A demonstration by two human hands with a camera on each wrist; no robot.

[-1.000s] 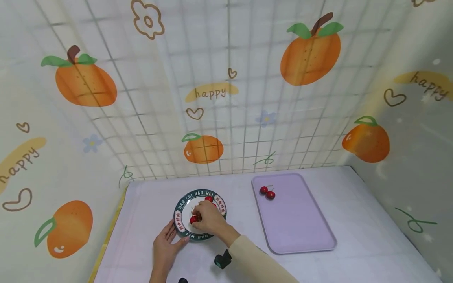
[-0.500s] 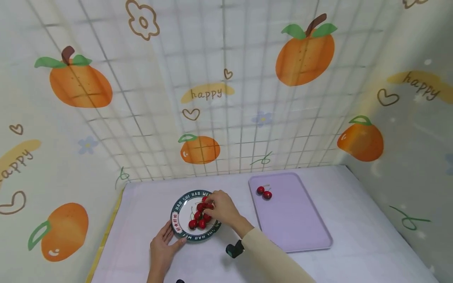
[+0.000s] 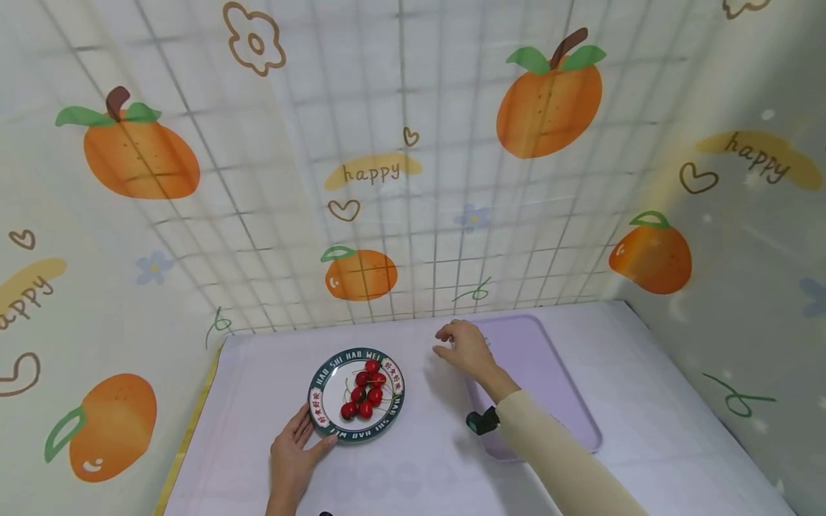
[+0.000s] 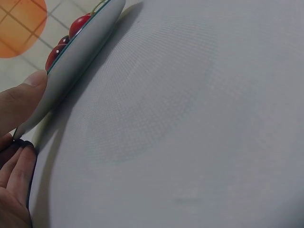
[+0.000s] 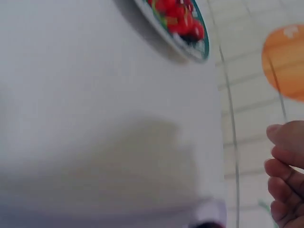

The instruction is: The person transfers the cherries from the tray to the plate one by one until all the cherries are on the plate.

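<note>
left hand rests flat on the worktop w/ thumb & fingers straight, touching the rim of the plate, prob. so it won't slide. the red cherries sit in a pile on the plate. right hand hangs over the near-left corner of the purple tray, fingers loosely curled. can't tell if they pinch anything.
</note>
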